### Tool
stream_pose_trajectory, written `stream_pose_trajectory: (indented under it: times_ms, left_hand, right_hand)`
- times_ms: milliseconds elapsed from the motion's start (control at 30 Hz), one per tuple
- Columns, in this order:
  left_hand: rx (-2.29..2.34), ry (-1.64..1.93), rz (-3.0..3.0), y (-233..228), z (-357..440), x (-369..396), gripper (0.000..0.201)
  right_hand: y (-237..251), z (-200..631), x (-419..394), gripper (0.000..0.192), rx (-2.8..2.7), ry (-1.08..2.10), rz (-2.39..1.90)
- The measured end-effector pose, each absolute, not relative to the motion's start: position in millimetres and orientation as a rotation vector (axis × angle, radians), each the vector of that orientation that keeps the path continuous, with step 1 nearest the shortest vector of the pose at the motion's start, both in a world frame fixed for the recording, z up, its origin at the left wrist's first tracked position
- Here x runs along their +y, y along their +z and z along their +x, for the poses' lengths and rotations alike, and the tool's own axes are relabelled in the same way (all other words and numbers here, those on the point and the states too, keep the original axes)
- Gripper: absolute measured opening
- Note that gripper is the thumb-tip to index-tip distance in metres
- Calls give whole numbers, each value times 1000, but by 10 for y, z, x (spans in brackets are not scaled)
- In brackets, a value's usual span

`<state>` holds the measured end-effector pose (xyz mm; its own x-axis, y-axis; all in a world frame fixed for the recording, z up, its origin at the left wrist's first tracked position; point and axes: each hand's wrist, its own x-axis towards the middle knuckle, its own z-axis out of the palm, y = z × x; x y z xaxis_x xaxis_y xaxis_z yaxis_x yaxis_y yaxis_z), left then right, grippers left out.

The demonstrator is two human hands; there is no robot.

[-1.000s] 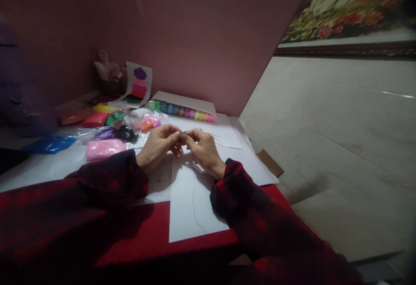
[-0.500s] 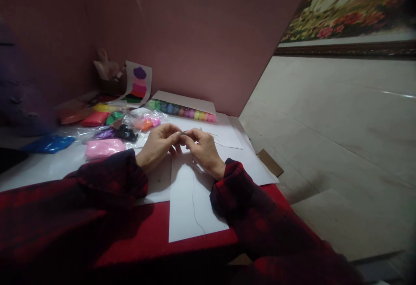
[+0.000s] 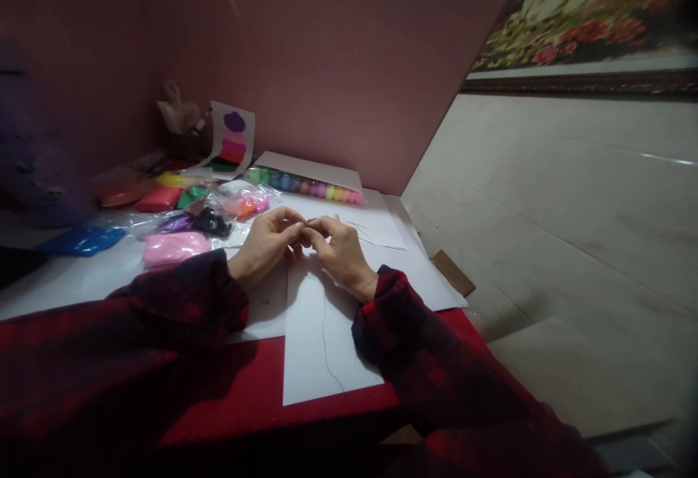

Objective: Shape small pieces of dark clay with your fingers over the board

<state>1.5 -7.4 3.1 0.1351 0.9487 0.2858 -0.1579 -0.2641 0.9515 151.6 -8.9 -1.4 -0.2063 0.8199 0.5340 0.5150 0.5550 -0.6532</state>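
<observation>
My left hand (image 3: 266, 244) and my right hand (image 3: 345, 254) meet above the white paper, fingertips pinched together. Between them is a small dark piece (image 3: 307, 225), perhaps modelling clay; the fingers cover most of it. Below, a narrow white sheet (image 3: 310, 369) carries a thin wavy dark line (image 3: 326, 343) and overhangs the front of the larger paper. Just past my right hand, several thin dark strands or lines (image 3: 390, 247) lie on white paper. Nearest my left hand are a bag of pink clay (image 3: 175, 248) and a black clay bag (image 3: 211, 223).
Bags of blue (image 3: 84, 240), red (image 3: 159, 199) and orange clay (image 3: 243, 207) crowd the left. Behind stand a long pack of coloured clay (image 3: 305, 185) and a propped picture card (image 3: 234, 140). A red cloth (image 3: 245, 383) covers the front edge; a tiled wall (image 3: 556, 209) closes the right.
Both hands stay at nearly the same spot, with only slight finger movement around the small dark piece. Nothing else has visibly moved.
</observation>
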Motion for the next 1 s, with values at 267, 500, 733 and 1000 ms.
stream_pose_trajectory:
  times_ms: [267, 500, 733, 1000]
  left_hand:
    - [841, 1330, 1380, 28, 11, -65, 22]
    - [898, 1303, 1389, 19, 8, -70, 20]
    - [956, 1262, 1391, -1, 12, -70, 15]
    - [997, 1217, 1394, -23, 9, -52, 11]
  right_hand:
    - [-29, 1517, -91, 19, -1916, 375, -1083]
    - [-25, 1515, -93, 20, -1939, 378, -1136]
    - [-28, 1514, -90, 24, -2007, 348, -1173]
    - [-31, 1512, -95, 23, -2087, 272, -1273]
